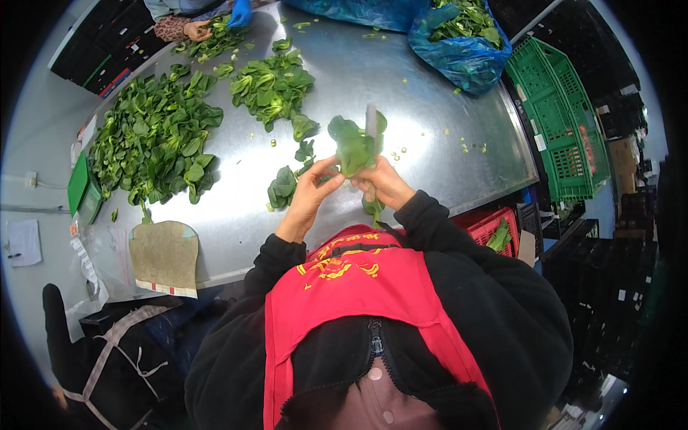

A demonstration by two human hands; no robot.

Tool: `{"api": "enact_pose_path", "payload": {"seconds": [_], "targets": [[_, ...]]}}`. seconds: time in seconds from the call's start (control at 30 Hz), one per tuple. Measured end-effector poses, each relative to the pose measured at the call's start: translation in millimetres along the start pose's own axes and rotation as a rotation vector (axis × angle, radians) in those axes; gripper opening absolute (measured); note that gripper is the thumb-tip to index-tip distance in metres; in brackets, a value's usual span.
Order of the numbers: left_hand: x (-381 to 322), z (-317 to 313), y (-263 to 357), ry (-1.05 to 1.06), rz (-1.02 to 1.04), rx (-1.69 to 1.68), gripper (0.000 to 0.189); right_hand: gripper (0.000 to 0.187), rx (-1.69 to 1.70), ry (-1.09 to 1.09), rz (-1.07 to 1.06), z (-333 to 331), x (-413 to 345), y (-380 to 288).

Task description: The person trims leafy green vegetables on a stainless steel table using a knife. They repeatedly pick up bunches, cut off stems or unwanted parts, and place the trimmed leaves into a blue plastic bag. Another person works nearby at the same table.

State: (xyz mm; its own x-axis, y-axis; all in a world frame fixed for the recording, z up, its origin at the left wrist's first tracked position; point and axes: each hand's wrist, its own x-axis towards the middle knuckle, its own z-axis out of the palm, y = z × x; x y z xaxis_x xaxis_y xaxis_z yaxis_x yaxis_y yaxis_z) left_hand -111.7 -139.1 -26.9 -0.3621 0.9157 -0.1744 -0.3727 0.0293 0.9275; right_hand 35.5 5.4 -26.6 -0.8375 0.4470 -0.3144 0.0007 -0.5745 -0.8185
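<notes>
Between my two hands is a leafy head of bok choy (352,148), its leaves pointing away from me. My left hand (307,196) pinches its base from the left with thumb and fingers. In my right hand (386,184) is a knife (371,122), blade upright beside the leaves; its handle shows below the fingers. The right fingers also touch the base of the greens. Under my left hand a few bok choy (282,187) lie on the metal table (430,177). Another leafy piece (373,208) shows below my right hand, by the red apron (355,290).
Piles of bok choy (156,134) (271,86) cover the table's left and middle. A blue bag (457,59) of greens stands at the far right, near green crates (559,118). Red crate (492,231) sits low right. A co-worker's hand (198,30) and blue glove (239,13) handle greens opposite.
</notes>
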Motion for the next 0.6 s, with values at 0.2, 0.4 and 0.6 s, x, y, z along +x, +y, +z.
{"api": "enact_pose_path", "payload": {"seconds": [0.2, 0.4, 0.6], "targets": [[3, -3, -14, 0.061, 0.060, 0.095, 0.033, 0.018, -0.119, 0.023, 0.016, 2, 2, 4], [9, -100, 21, 0.502, 0.444, -0.632, 0.043, 0.016, -0.521, 0.477, -0.155, -50, 21, 20], [3, -119, 15, 0.524, 0.374, -0.703, 0.063, 0.029, -1.162, 0.442, -0.353, -73, 32, 59]]}}
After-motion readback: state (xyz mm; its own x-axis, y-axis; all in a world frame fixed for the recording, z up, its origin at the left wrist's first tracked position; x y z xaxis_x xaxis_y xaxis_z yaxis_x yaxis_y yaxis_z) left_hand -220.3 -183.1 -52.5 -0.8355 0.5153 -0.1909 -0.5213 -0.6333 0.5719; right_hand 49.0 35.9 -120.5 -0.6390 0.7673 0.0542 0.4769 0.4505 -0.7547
